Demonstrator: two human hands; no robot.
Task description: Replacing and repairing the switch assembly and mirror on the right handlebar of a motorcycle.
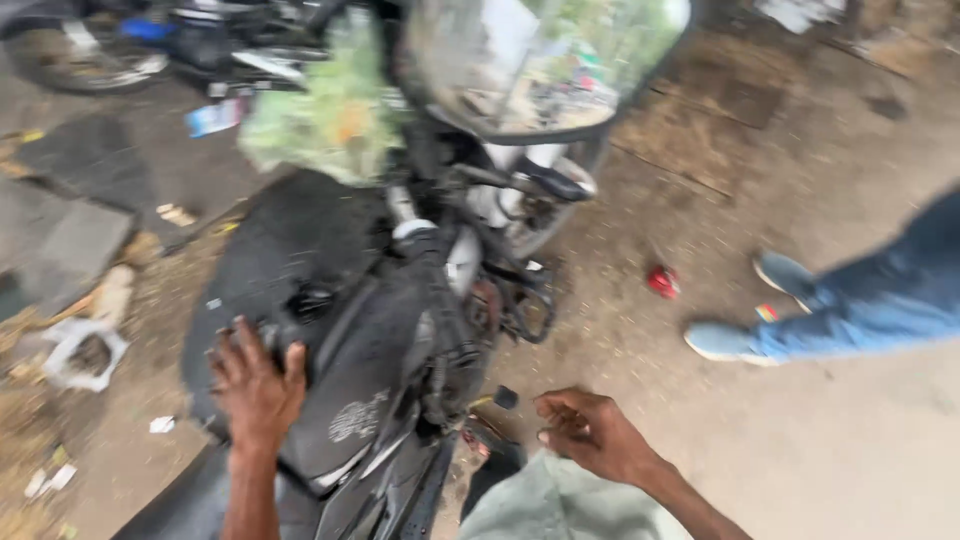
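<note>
Left hand: I press it flat, fingers spread, on the tank; gripping nothing
Right hand: half-curled, empty, right of tank
Tip: I'd steady the tank firmly

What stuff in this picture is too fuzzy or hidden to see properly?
Head view:
- Mirror: what it reflects is smeared by motion blur.
- Other person: only blue trouser legs and shoes show; the right edge cuts off the rest.
- Left hand on the motorcycle tank: the palm hides what lies beneath.
- Right hand: blurred, seemingly empty.
</note>
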